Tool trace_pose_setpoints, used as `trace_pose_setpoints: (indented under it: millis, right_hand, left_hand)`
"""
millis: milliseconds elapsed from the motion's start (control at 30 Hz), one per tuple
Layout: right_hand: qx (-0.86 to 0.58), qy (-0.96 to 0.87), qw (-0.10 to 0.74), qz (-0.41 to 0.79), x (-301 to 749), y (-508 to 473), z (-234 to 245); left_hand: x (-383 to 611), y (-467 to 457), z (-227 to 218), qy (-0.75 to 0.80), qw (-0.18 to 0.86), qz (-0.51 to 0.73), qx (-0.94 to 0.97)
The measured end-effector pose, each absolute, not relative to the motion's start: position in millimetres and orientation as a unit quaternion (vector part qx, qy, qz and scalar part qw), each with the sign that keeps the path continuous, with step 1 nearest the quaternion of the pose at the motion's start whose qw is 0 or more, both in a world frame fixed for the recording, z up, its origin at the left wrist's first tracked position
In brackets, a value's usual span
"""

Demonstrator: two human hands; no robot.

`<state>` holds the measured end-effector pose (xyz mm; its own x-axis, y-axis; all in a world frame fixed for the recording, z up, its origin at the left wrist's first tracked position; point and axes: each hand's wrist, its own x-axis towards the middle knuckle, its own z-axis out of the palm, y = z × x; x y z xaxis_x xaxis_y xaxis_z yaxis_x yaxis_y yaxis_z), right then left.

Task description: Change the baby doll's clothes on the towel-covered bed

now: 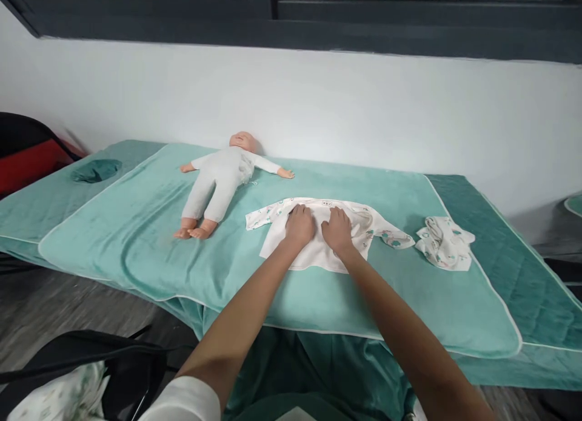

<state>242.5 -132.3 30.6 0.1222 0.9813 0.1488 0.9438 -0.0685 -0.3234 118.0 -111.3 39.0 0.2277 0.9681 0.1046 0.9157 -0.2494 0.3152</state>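
Note:
A small white baby shirt (pixel 313 260) with printed sleeves lies spread on the green cover, its sleeves stretched out to both sides. My left hand (pixel 301 225) is on the upper middle of the shirt, fingers curled down onto the cloth. Close beside it, my right hand (pixel 337 230) has its fingers bent into the fabric in the same way. Both fingertips are partly hidden. A baby doll (pixel 222 172) in a white outfit lies on its back to the left, arms spread, beyond my left hand.
A crumpled printed baby garment (pixel 445 244) lies to the right on the green cover (pixel 150 227). The padded bed (pixel 541 287) stands against a white wall (pixel 318 105). At lower left is a black chair (pixel 131 366) with a printed cloth (pixel 63 397).

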Motion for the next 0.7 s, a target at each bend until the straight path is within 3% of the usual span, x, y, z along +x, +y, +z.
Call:
trace_pose_setpoints:
  millis: [700]
  right_hand:
    - [-0.75, -0.651, 0.105, -0.053, 281, -88, 32]
  left_hand:
    - [136, -66, 34, 0.644, 0.046, 0.141, 0.751]
